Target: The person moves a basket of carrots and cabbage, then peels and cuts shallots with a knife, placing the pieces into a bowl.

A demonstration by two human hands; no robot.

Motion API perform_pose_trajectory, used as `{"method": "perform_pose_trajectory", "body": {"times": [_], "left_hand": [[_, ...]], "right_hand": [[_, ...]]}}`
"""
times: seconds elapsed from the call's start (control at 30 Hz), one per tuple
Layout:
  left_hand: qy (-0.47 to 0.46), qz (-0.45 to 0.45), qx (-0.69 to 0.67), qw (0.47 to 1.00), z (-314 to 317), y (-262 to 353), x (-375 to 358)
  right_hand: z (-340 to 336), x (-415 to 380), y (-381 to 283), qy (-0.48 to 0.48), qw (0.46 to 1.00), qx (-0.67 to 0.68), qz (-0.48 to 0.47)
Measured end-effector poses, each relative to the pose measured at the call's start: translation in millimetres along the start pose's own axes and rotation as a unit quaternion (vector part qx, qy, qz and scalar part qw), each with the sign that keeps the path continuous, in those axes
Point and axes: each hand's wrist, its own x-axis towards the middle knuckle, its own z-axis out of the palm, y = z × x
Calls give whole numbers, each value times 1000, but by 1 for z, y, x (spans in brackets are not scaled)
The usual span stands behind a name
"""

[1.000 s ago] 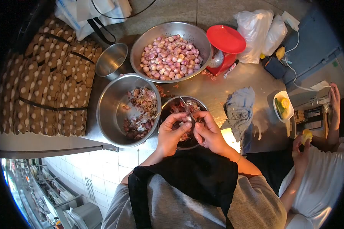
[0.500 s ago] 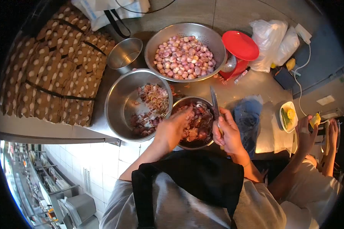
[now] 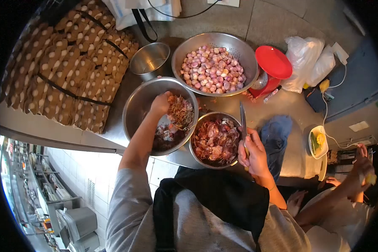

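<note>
My right hand (image 3: 254,154) is closed round the handle of a knife (image 3: 243,119), its blade pointing up and away beside the smaller metal bowl (image 3: 192,148). That bowl holds reddish-brown peels (image 3: 216,140). My left hand (image 3: 160,104) reaches into the larger metal bowl (image 3: 132,98), its fingers curled at the edge of a heap of small shallots with stringy roots (image 3: 181,112); what they grip is hidden. More dark shallots lie low in that bowl. Behind both bowls, a wide metal colander (image 3: 250,63) holds many peeled pink shallots (image 3: 214,69).
Stacked egg trays (image 3: 67,67) stand at left, near an empty metal pot (image 3: 150,59). To the right are a red scale (image 3: 274,63), plastic bags (image 3: 302,63), a blue cloth (image 3: 276,134) and a white dish (image 3: 319,142). Another person's hands (image 3: 361,168) work at far right.
My left hand has moved from over the smaller bowl of peels into the larger bowl. My right hand still holds the knife. The view has shifted slightly, and the other person's hands have lowered.
</note>
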Motion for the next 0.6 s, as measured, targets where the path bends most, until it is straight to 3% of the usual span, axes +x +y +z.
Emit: {"method": "perform_pose_trajectory", "body": {"times": [0.07, 0.17, 0.27, 0.37, 0.47, 0.57, 0.6], "left_hand": [[28, 21, -43, 998, 6, 3, -1], [-21, -30, -65, 997, -13, 13, -1], [-7, -15, -293, 956, -38, 20, -11], [-66, -52, -583, 808, -84, 62, -44], [-75, -37, -700, 710, -84, 65, -58], [-79, -54, -692, 716, -75, 49, -61], [-57, -57, -587, 806, -67, 34, -57]], "right_hand": [[-1, -2, -1, 10, 1000, -1, 0], [-4, -2, -2, 18, 1000, -4, -4], [-4, 0, -1, 20, 1000, -11, -13], [-2, 2, 1, 15, 999, -31, -11], [4, 6, 3, 6, 999, -36, -7], [5, 5, 5, 12, 999, -48, -3], [4, 4, 6, 12, 999, -48, -4]]}}
